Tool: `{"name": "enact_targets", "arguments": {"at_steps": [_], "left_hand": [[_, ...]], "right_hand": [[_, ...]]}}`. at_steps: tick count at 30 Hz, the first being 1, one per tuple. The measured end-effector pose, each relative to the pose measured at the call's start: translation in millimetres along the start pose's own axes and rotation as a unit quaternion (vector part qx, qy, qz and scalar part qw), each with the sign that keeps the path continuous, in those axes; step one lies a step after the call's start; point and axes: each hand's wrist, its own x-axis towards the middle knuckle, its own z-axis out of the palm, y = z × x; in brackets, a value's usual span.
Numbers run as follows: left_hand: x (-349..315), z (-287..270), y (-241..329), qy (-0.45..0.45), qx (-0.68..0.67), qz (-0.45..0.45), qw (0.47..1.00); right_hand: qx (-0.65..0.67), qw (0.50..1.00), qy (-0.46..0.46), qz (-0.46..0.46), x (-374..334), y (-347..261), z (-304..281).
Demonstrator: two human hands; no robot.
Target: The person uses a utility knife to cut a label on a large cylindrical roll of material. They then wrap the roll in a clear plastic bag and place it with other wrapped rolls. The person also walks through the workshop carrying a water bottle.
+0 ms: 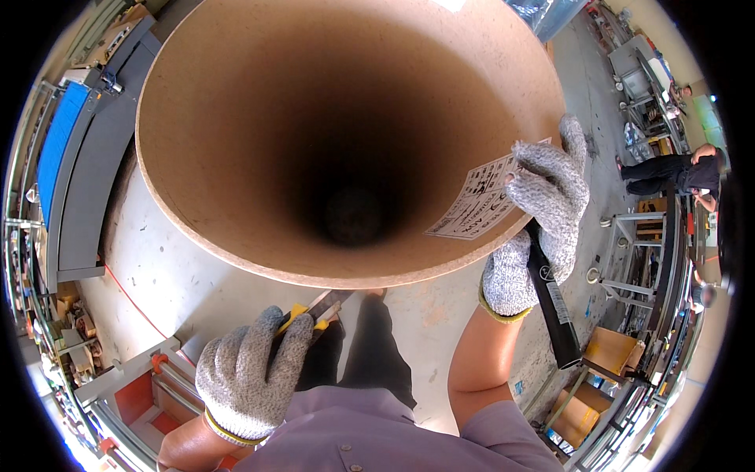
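A large brown cardboard tube stands in front of me, its wide round mouth facing up and its inside dark. Stuck on its inner wall at the right is a white printed label. My right hand, in a grey knit glove, is at the rim beside the label, fingertips near the label's upper edge. It is closed around a black tube-shaped tool with a flared end, whose kind I cannot tell. Below the near rim, my gloved left hand grips a yellow-and-black utility knife, blade pointing toward the tube.
A grey machine with a blue top stands at the left. A metal frame with red parts is near my left arm. On the right are a wheeled cart, cardboard boxes and another person. Clear plastic wrapping lies beyond the tube.
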Motion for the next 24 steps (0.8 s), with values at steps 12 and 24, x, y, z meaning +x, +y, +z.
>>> {"name": "enact_targets", "arguments": {"at_steps": [12, 24], "left_hand": [[1.9, 1.1, -1.3, 0.003, -0.064, -0.029, 0.997], [11.2, -8.5, 0.4, -0.006, -0.091, -0.015, 0.996]], "right_hand": [[0.015, 1.000, 0.021, 0.007, -16.5, 13.1, -1.7], [0.023, 0.998, 0.033, -0.045, -17.5, 25.4, -1.7]]}}
